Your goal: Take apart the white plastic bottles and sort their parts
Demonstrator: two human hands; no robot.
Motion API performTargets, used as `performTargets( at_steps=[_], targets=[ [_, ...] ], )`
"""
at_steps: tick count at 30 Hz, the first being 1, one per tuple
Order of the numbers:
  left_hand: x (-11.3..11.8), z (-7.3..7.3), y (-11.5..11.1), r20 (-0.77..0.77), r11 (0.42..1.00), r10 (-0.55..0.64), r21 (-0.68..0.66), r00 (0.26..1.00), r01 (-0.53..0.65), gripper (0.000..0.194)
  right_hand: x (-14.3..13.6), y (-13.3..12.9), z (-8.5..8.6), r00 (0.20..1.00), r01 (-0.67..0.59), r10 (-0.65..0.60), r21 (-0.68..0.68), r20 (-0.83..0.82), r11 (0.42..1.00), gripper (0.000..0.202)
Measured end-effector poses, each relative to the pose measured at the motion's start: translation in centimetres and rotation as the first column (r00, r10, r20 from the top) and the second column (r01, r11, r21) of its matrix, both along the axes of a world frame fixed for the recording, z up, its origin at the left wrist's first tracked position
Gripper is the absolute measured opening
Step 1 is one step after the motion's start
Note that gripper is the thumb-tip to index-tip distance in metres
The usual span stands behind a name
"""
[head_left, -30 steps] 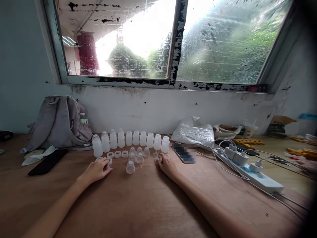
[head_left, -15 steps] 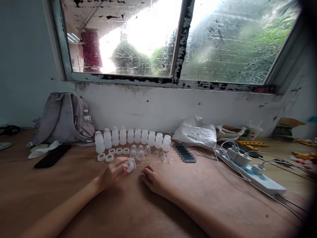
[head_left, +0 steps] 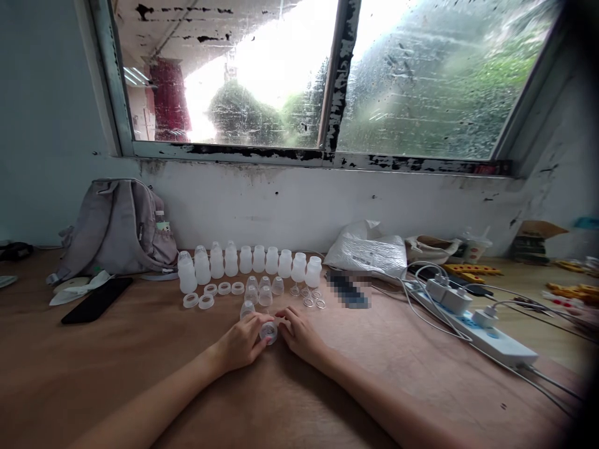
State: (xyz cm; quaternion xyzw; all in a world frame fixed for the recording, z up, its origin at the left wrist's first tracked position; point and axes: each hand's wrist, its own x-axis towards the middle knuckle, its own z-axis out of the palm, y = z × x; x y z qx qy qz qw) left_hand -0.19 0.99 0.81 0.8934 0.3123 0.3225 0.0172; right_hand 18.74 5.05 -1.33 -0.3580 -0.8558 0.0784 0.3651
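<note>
Left grip holds a clear piece; right grip, closure unclear, lies beside. Drift toward the table's far edge could topple the cup.

A grey backpack is being backed by the wall, and a flat black slab is being borne by the tabletop beside crumpled white tissue. At right, a silvery packet is being supported near a dark device (its outline partly pixelated). White plugs are being held by a power strip. Above, green foliage is being blurred by the stained window.
</note>
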Motion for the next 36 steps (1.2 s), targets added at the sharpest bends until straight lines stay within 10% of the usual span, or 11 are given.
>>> performTargets(
  at_steps=[14, 19, 36],
  targets=[
    [-0.1, -0.6, 0.4, 0.018, 0.994, 0.107, -0.021, 0.994, -0.107, 0.017, -0.2, -0.8, 0.9, 0.984, -0.155, 0.155, -0.01, 0.087, 0.988, 0.017],
    [0.2, -0.1, -0.2, 0.218, 0.953, 0.212, -0.264, 0.953, -0.151, 0.022, 0.0, -1.8, 1.6, 0.973, -0.229, 0.23, -0.047, 0.004, 0.972, 0.04],
    [1.3, -1.1, 0.3, 0.619, 0.676, 0.375, -0.692, 0.69, 0.254, 0.037, -1.8, -2.9, 2.0, 0.979, -0.131, 0.096, -0.196, -0.18, 0.972, 0.007]
  ],
)
